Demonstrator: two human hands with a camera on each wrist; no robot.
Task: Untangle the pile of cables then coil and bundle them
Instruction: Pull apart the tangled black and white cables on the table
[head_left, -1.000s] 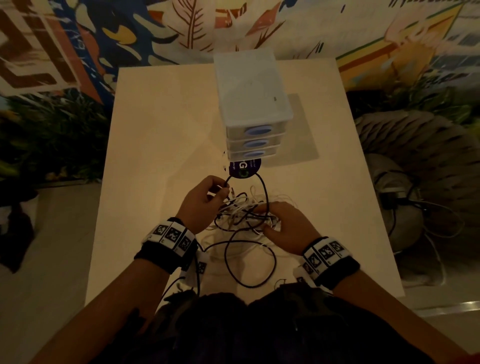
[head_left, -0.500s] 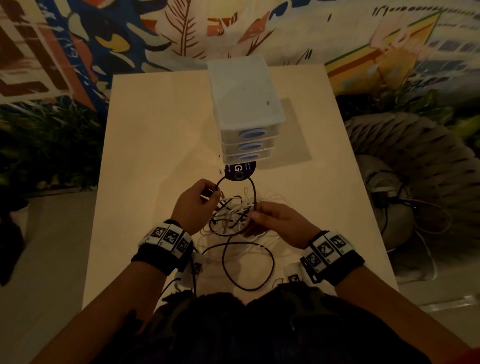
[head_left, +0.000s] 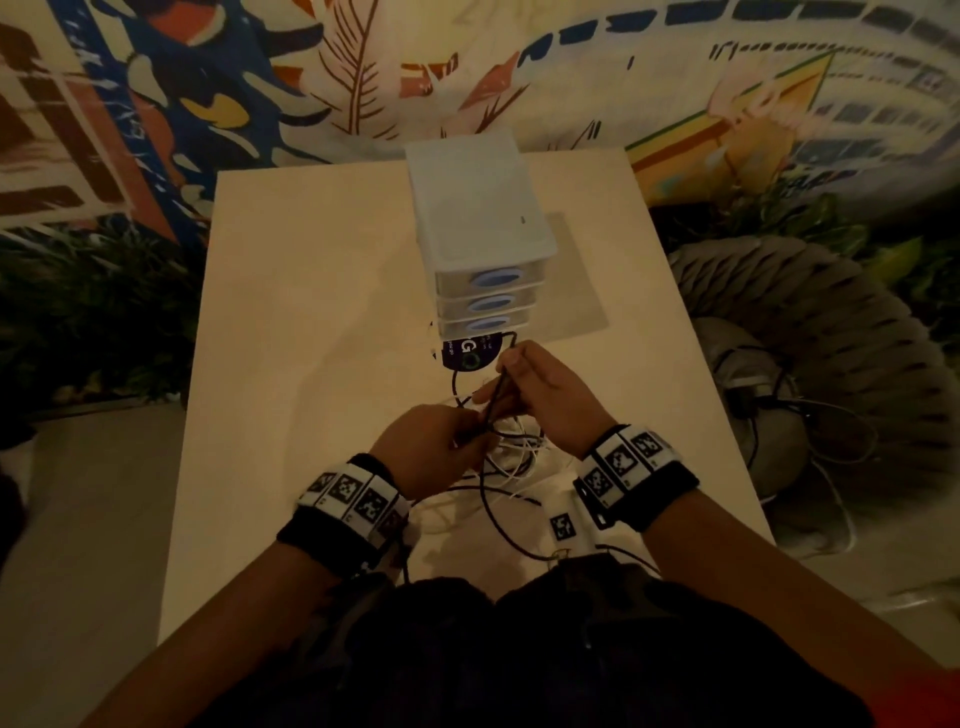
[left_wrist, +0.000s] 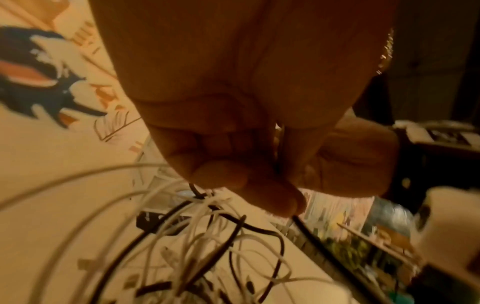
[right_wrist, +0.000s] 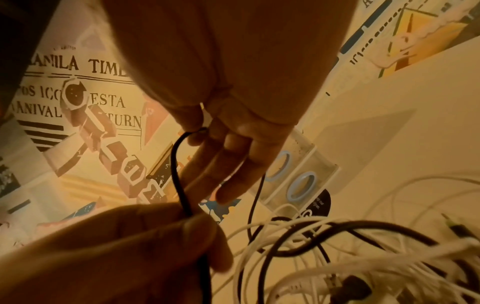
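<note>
Both hands pinch one black cable (head_left: 496, 400) — left hand (head_left: 436, 447) low, right hand (head_left: 540, 395) above the tangled pile (head_left: 511, 457).

Black cable (head_left: 485, 499), white cables (head_left: 511, 457), beige table (head_left: 311, 312).

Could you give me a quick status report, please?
Left hand and right hand both pinch the black cable. White cables tangled around it.

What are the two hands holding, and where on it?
Both hold the black cable. The right hand pinches a raised loop of it; the left hand grips the same stretch lower down, above the tangled pile.
</note>
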